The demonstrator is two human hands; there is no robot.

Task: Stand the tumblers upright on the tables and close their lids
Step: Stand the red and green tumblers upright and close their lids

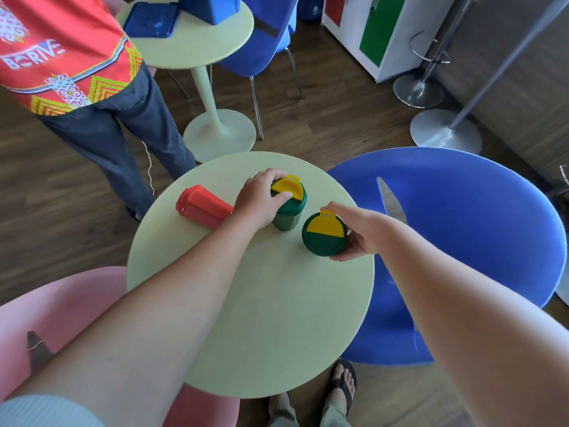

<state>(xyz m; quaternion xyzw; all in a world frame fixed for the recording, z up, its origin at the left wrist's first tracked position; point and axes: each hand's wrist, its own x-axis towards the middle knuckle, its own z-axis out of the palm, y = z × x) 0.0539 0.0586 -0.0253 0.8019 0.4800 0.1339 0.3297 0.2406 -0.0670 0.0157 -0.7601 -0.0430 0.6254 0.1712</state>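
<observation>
The round pale-green bench (264, 318) carries three tumblers near its far edge, flanked by a blue chair (462, 241) and a pink chair (61, 303). The red tumbler (201, 205) lies on its side at the left, untouched. The left hand (260, 198) grips the far green tumbler (286, 215), which stands upright; its thumb rests on the yellow flip lid (287, 186), whose tab appears raised, so that lid is judged not fully shut. The right hand (357, 234) clasps the near green tumbler (324, 237) from the side; its top faces the camera, and whether it is tilted or seated on the bench cannot be told. Its yellow flap (325, 224) appears flat. Step in hand: righting and closing the two green tumblers. Next move calls for pressing the raised flap down, seating the near tumbler, then righting the red one.
</observation>
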